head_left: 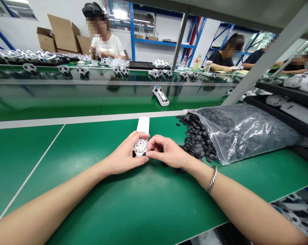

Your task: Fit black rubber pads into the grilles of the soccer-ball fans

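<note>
A white part (140, 146) with a round, openwork football-shaped head and a flat white handle (143, 125) lies over the green table. Around the round head my left hand (125, 153) is wrapped, thumb at its near side. My right hand (166, 151) touches the head's right edge with thumb and index finger pinched; a dark piece shows at that edge, but whether the fingers grip it is hidden. To the right, many small black pieces (198, 136) spill from a clear plastic bag (248, 129).
Beyond the pale table strip (92, 119), a football-headed unit (160, 96) lies on the green belt, with several more behind. Black trays (284, 98) stand at the right beside a slanted metal post (261, 58). People sit across the line.
</note>
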Available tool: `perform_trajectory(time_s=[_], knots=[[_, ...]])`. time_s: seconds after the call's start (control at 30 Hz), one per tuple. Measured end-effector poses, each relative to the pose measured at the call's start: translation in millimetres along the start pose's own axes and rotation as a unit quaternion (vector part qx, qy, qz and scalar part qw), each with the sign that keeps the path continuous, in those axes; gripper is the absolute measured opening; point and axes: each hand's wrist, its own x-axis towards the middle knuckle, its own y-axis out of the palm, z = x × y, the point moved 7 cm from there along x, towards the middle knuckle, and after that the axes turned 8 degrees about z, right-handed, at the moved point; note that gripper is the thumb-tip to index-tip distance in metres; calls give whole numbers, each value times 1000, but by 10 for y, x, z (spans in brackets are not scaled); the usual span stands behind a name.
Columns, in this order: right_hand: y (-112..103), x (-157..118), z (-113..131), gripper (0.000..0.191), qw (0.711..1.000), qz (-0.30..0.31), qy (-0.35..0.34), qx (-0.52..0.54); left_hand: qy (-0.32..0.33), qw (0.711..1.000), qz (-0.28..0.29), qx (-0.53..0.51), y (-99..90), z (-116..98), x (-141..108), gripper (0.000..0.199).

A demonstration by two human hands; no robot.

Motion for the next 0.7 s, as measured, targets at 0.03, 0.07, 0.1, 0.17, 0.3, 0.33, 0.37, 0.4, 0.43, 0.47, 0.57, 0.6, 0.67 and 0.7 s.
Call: perform_trajectory(time_s=[0.03, 0.07, 0.1, 0.17, 0.3, 0.33, 0.37, 0.4, 0.43, 0.47, 0.57, 0.6, 0.67, 0.7], knots=[[6, 0, -11, 12, 1000, 1, 2, 6, -2, 1000, 0, 0, -4, 0, -2, 48], [14, 1, -23, 13, 1000, 4, 4, 12, -5, 1000, 1, 0, -7, 1, -4, 48], [21, 1, -35, 13, 1000, 6, 6, 17, -8, 1000, 1, 0, -10, 3, -6, 48], [31, 1, -57, 15, 999, 11, 9, 29, -8, 1000, 2, 1, -12, 3, -9, 49], [21, 1, -91, 20, 999, 4, 19, 36, 0, 1000, 4, 5, -8, 13, -9, 49], [15, 1, -96, 21, 999, 0, 23, 33, 0, 1000, 5, 6, -6, 23, -9, 49], [9, 1, -98, 22, 999, -4, 26, 29, 0, 1000, 7, 5, -2, 35, -10, 49], [2, 0, -100, 23, 999, -7, 29, 26, 0, 1000, 9, 2, 0, 46, -11, 49], [-3, -1, -102, 23, 999, -10, 32, 24, 1, 1000, 12, -1, 1, 58, -13, 49], [-9, -2, -107, 24, 999, -12, 35, 21, 2, 1000, 14, -4, 0, 69, -16, 49], [-40, -10, -135, 27, 998, -28, 51, -4, 4, 1000, 14, -12, -12, 88, -18, 52], [-53, -12, -141, 29, 998, -34, 53, -15, 3, 1000, 14, -13, -16, 90, -17, 52], [-62, -11, -145, 33, 998, -39, 48, -18, 3, 1000, 16, -11, -19, 81, -11, 52], [-55, -8, -146, 34, 998, -35, 44, -6, 2, 1000, 16, -9, -20, 73, -8, 51]])
